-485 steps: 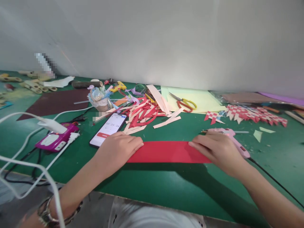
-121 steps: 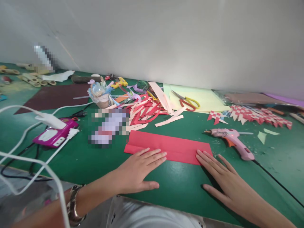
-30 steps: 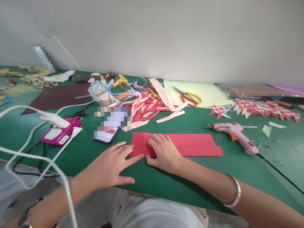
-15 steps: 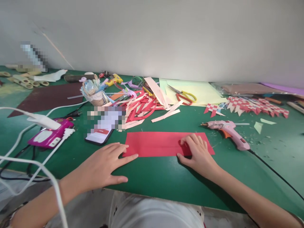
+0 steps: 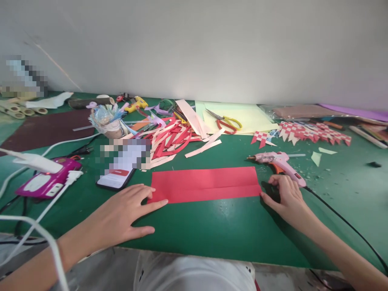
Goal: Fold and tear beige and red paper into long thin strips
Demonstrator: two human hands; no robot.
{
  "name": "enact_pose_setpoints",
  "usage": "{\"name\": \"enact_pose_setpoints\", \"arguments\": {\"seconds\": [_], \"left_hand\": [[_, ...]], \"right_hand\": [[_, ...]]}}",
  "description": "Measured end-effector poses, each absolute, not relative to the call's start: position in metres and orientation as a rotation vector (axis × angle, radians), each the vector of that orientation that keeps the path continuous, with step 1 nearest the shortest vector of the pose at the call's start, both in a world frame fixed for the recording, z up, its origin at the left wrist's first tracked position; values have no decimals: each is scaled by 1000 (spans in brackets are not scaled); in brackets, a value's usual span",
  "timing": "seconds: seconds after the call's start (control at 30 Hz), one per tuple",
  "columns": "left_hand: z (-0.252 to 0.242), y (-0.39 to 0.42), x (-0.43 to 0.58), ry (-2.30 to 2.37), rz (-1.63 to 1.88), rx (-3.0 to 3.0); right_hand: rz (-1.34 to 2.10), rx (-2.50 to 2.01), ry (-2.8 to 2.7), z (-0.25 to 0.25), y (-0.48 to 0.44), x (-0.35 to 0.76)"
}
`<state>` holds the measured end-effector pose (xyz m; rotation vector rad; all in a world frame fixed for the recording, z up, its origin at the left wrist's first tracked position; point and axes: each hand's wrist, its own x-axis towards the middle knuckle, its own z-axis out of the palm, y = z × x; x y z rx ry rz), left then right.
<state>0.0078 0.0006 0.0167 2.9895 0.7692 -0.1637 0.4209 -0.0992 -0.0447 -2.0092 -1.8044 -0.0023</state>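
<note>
A long strip of red paper (image 5: pixel 204 182) lies on the green table, with a crease running lengthwise through its right part. My left hand (image 5: pixel 127 208) rests at the strip's left end, fingers spread and fingertips on its edge. At the other end is my right hand (image 5: pixel 287 196), its thumb tip by the lower right corner. The right fingers are bent and apart from the thumb, holding nothing. Just beyond that hand lies a pink glue gun (image 5: pixel 280 161), its grip partly behind the fingers.
A phone (image 5: pixel 123 165) and a purple power strip (image 5: pixel 48 178) with white cables lie left. Behind are cut paper strips (image 5: pixel 169 137), scissors (image 5: pixel 226 121) on pale sheets, and red-and-white woven paper pieces (image 5: pixel 312 133). A black cord (image 5: pixel 339 218) trails right.
My right hand has slid rightward along the red paper, from on top of it to its right end. My left hand stays at the left end. The view has shifted slightly.
</note>
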Motion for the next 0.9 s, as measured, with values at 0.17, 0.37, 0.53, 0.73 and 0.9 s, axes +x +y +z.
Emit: {"name": "enact_pose_setpoints", "arguments": {"seconds": [0.17, 0.37, 0.53, 0.73, 0.9], "left_hand": [[21, -2, 28, 809, -42, 2967], [16, -6, 90, 927, 94, 2896], [14, 0, 118, 923, -35, 2715], [18, 0, 120, 834, -30, 2676], [10, -5, 122, 814, 43, 2793]], "right_hand": [[8, -1878, -1750, -33, -106, 415], [183, -1646, -2195, -8, -81, 363], [278, -1669, -2393, -4, -63, 346], [433, -1607, -2394, 8, -65, 338], [301, -1607, -2428, 2, -64, 332]]}}
